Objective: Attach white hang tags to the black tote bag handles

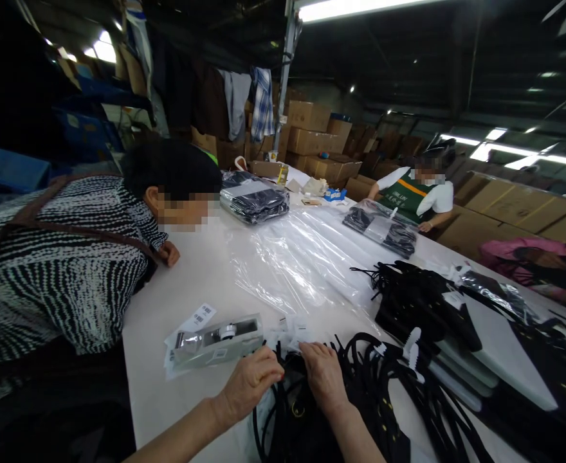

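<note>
Both bare forearms reach in from the near edge of the white table [177, 302]. The left hand [249, 382] curls in a loose fist, knuckles up. The right hand [322, 376] lies just beside it, palm down, fingers bent and pressing.

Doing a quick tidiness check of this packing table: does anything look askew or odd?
Mostly the black cords under the left hand and right hand: they sprawl in a loose tangle across the white table. Clear plastic bags lie crumpled mid-table. Nothing looks spilled or broken.
</note>
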A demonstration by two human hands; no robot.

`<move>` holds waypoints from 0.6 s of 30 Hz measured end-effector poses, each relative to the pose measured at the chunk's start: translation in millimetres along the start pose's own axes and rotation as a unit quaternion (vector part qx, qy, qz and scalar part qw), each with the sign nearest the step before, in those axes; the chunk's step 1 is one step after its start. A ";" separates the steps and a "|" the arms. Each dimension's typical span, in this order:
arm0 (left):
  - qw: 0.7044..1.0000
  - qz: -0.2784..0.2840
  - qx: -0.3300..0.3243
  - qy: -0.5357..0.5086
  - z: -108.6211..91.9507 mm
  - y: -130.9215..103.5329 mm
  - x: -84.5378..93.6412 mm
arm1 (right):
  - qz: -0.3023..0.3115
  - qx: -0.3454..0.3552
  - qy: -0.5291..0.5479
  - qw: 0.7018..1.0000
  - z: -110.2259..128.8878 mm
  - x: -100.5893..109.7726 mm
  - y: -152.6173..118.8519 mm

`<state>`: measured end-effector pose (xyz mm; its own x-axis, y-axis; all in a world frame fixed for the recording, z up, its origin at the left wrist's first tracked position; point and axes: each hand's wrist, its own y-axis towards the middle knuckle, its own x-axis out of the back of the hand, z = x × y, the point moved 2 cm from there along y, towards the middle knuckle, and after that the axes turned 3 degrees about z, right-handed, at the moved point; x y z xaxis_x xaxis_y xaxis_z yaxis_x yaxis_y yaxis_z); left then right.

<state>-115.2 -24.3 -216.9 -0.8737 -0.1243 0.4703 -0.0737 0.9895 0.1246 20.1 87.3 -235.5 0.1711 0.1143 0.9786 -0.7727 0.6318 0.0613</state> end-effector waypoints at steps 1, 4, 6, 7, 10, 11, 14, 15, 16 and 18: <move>1.000 0.005 0.008 0.000 1.6 -1.5 -1.1 | -0.017 -0.006 0.004 1.000 -3.0 0.0 -0.5; 0.999 0.024 0.037 -0.010 3.6 -2.5 -3.2 | -0.105 -0.036 0.048 0.993 -12.8 -0.4 -3.4; 0.996 0.038 0.068 -0.032 3.8 1.5 -2.6 | -0.157 -0.067 0.112 0.979 -19.0 -1.2 -6.3; 0.995 0.039 0.082 -0.046 3.9 5.2 -1.6 | -0.171 -0.086 0.148 0.970 -21.7 -1.5 -7.9; 0.991 0.005 0.114 -0.072 5.4 23.0 -0.2 | -0.175 -0.150 0.235 0.944 -26.7 -1.1 -13.1; 0.990 -0.011 0.122 -0.072 6.2 30.5 -1.7 | -0.170 -0.167 0.256 0.937 -27.3 -0.6 -14.7; 0.990 -0.021 0.136 -0.038 8.0 53.4 -16.3 | -0.166 -0.198 0.297 0.919 -26.9 0.8 -19.0; 0.990 -0.012 0.136 -0.022 8.1 59.9 -23.7 | -0.169 -0.202 0.306 0.915 -26.4 0.7 -20.2; 0.991 -0.001 0.137 -0.007 7.9 65.4 -31.5 | -0.174 -0.204 0.313 0.911 -25.8 0.2 -21.2; 0.990 0.014 0.142 0.009 7.6 72.8 -46.0 | -0.185 -0.203 0.327 0.904 -24.7 -1.5 -22.9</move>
<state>-84.1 54.0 -236.1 -0.8690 -0.0954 0.4855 -0.1844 0.9730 -0.1389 52.7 91.6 -243.2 0.7990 0.1829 0.5728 -0.3240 0.9334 0.1539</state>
